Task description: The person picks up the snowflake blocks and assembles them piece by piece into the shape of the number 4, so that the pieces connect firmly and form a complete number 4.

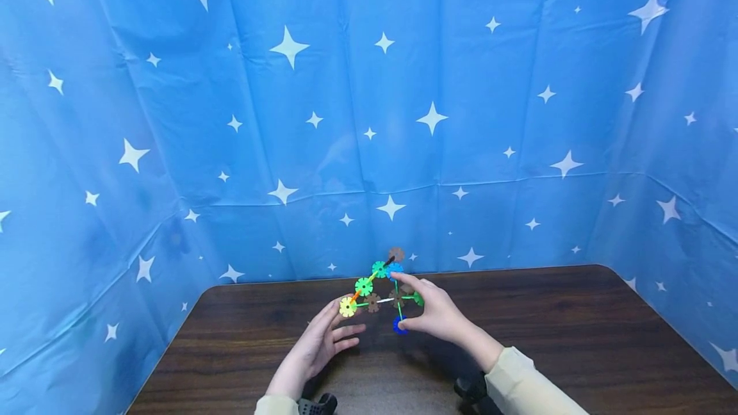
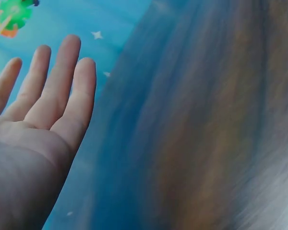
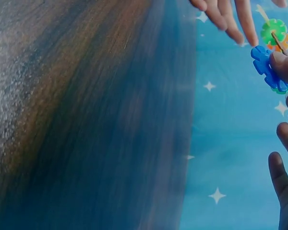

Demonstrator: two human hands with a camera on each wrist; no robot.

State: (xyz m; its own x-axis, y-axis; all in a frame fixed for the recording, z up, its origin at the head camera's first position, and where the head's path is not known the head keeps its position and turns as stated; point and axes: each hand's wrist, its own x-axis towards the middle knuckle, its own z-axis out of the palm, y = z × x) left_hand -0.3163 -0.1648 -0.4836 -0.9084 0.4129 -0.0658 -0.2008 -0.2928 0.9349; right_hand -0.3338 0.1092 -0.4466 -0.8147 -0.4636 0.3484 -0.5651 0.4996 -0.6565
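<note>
A chain of interlocking plastic snowflake discs (image 1: 364, 286) in green, yellow, orange, brown and blue is held above the dark table. My right hand (image 1: 437, 314) grips it from the right, with the index finger at the light blue disc (image 1: 394, 271) on top and the thumb on the dark blue disc (image 1: 400, 325) below. In the right wrist view, that thumb presses against the blue disc (image 3: 264, 67). At the left end is a yellow disc (image 1: 348, 307), overlapping the fingers of my left hand (image 1: 314, 346). Those fingers are spread and nearly straight in the left wrist view.
A dark wood-grain table (image 1: 230, 344) with rounded far corners lies under both hands. Behind and to the sides hangs a blue curtain (image 1: 346, 82) with white stars. Black straps (image 1: 473, 389) sit at the wrists, by light sleeves.
</note>
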